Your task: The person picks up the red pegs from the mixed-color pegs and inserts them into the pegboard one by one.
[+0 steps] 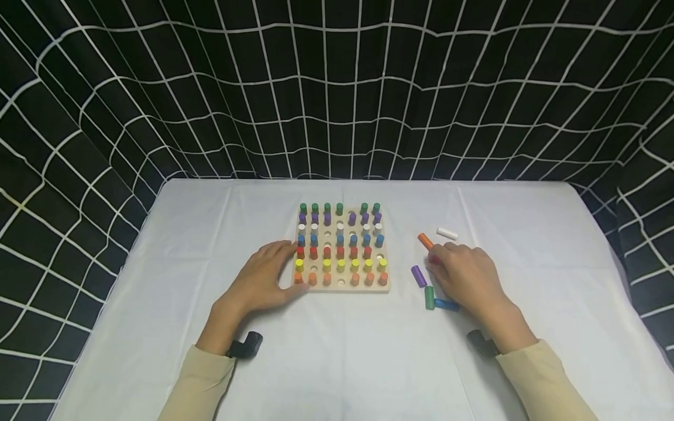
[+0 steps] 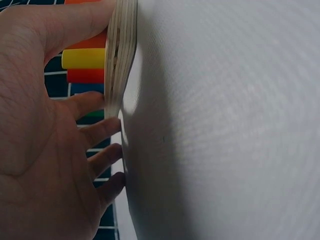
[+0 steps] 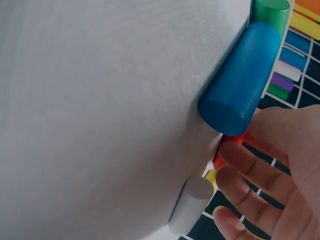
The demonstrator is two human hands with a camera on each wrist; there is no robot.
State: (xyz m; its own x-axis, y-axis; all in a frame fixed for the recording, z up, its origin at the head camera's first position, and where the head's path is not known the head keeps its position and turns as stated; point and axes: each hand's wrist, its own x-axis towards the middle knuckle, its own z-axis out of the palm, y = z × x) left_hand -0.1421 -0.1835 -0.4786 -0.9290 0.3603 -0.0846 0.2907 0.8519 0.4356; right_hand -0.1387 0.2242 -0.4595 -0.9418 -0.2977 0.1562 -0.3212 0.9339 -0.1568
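A wooden pegboard (image 1: 363, 286) stands on the table with rows of coloured pegs upright in it and several bare holes. My left hand (image 1: 265, 278) rests against its near left corner, thumb along the front edge and index finger at the left side, the fingers loosely extended. To the right of the board, my right hand (image 1: 466, 275) pinches a red peg (image 3: 230, 145) between thumb and fingers, mostly hidden from the head view. Around that hand lie an orange peg (image 1: 425, 240), a white peg (image 1: 447, 234), a purple peg (image 1: 418, 276), a green peg (image 1: 429, 297) and a blue peg (image 1: 446, 304).
A white cloth (image 1: 337, 356) covers the table. Black netted curtains (image 1: 337, 93) with white grid lines enclose the back and both sides. Part of a yellow piece (image 3: 211, 176) shows behind the fingers in the right wrist view.
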